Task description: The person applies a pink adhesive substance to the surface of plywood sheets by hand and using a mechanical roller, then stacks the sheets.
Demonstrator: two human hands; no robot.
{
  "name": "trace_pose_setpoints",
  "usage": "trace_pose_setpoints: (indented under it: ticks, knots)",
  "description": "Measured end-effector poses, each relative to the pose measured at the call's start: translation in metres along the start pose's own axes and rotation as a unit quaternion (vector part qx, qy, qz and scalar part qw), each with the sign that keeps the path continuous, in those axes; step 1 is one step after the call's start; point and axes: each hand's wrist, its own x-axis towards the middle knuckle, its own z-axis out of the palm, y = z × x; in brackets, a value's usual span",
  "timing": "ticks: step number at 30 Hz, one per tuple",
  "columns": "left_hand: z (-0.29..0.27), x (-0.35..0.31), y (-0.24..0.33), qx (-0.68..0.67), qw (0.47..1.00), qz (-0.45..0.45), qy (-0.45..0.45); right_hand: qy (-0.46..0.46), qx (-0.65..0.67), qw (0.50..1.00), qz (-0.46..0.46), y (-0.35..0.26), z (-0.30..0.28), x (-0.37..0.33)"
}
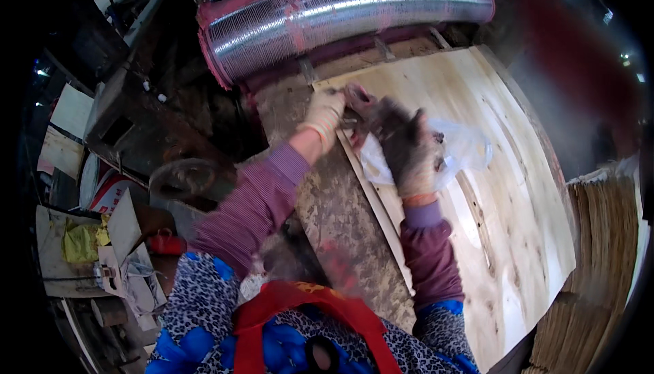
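My left hand [325, 110], in a pale knitted work glove, is closed at the near left corner of the wood veneer sheet [507, 190]. Its fingers meet a dark, pink-stained piece [359, 98] that I cannot make out. My right hand [414, 163] is just to the right, in a glove with a pale cuff and darkened fingers; motion smears the fingers. A thin, whitish plastic bag [470, 148] shows on both sides of the right hand, over the veneer. Whether that hand grips the bag is hidden.
Beyond the veneer lies a shiny metal roller [340, 16] with pink, glue-like coating at its ends. A stack of veneer sheets [599, 238] stands at right. On the left are a dark handwheel [182, 178], a yellow bag [80, 243] and a red container [165, 242].
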Motion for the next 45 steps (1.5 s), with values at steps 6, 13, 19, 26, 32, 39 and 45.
trace_pose_setpoints:
  ticks: [6,13,19,26,32,39,45]
  knots:
    - [0.011,0.027,-0.070,0.397,0.866,0.217,0.210,0.108,-0.045,0.992,-0.051,0.085,0.005,-0.013]
    - [0.003,0.040,-0.106,0.403,0.848,0.223,0.261,0.166,-0.008,0.985,-0.033,0.104,-0.002,-0.037]
    - [0.000,0.036,-0.106,0.431,0.840,0.168,0.285,0.222,-0.344,0.912,0.028,0.103,-0.008,-0.088]
    - [-0.112,0.053,-0.107,0.440,0.818,0.253,0.272,0.053,-0.502,0.828,0.245,0.051,0.041,-0.245]
    - [-0.084,-0.005,-0.015,0.479,0.854,0.201,0.038,0.194,-0.476,0.858,0.019,-0.011,0.033,-0.155]
    - [-0.066,-0.026,-0.023,0.417,0.880,0.226,0.028,0.099,-0.332,0.936,-0.068,0.057,0.053,-0.014]
    - [-0.046,-0.055,-0.014,0.367,0.918,0.143,0.041,0.118,-0.529,0.837,0.076,0.076,0.028,-0.019]
